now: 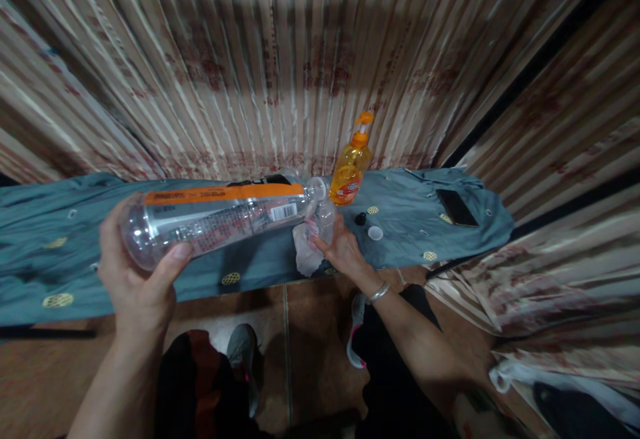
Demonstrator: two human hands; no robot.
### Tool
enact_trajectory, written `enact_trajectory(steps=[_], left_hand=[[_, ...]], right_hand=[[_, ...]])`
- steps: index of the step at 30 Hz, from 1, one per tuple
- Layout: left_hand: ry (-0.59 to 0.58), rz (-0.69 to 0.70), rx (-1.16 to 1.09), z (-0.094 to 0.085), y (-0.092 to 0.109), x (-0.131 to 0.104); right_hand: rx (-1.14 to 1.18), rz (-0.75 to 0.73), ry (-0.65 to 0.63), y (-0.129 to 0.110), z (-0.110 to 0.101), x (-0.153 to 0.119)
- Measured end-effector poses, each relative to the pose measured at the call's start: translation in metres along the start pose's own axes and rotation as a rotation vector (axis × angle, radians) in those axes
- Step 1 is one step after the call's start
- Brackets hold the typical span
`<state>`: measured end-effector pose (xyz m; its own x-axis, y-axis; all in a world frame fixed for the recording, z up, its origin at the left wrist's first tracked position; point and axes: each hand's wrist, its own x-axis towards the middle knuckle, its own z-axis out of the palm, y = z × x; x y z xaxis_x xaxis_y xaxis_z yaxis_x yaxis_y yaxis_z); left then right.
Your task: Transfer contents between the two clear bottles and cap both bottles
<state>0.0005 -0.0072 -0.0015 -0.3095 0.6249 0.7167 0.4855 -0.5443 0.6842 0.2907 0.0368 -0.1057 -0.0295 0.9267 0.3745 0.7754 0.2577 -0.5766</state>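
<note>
A large clear bottle [225, 215] with an orange and grey label lies nearly level in the air, its neck toward the right. My left hand [145, 265] is wrapped round its base. The mouth of the large bottle is at the top of a small clear bottle [326, 220]; whether they touch is hard to tell. My right hand [345, 249] holds the small bottle by its side. A crumpled whitish tissue or wrapper [307, 252] is beside the small bottle, under the large bottle's neck. Any liquid flowing between the bottles cannot be made out.
An orange pump bottle [351, 169] stands behind my right hand on the green cloth [400, 189]. A black cap [361, 219], a white cap [375, 233] and a dark phone [456, 207] lie to the right. Pleated curtains [300, 59] hang behind.
</note>
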Motion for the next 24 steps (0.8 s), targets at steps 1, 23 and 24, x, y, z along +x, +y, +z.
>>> enact_trajectory(steps=[1,23,24], left_hand=[[0.0,-0.002,0.005,-0.0001,0.0,0.0],[0.012,0.016,0.033,0.0,-0.005,0.0],[0.015,0.021,0.03,0.0002,-0.0058,0.0001]], right_hand=[[-0.001,-0.005,0.002,0.0001,0.0,0.0],[0.036,0.023,-0.028,-0.0054,-0.0065,-0.0003],[0.034,0.023,-0.028,-0.0056,-0.0067,-0.0003]])
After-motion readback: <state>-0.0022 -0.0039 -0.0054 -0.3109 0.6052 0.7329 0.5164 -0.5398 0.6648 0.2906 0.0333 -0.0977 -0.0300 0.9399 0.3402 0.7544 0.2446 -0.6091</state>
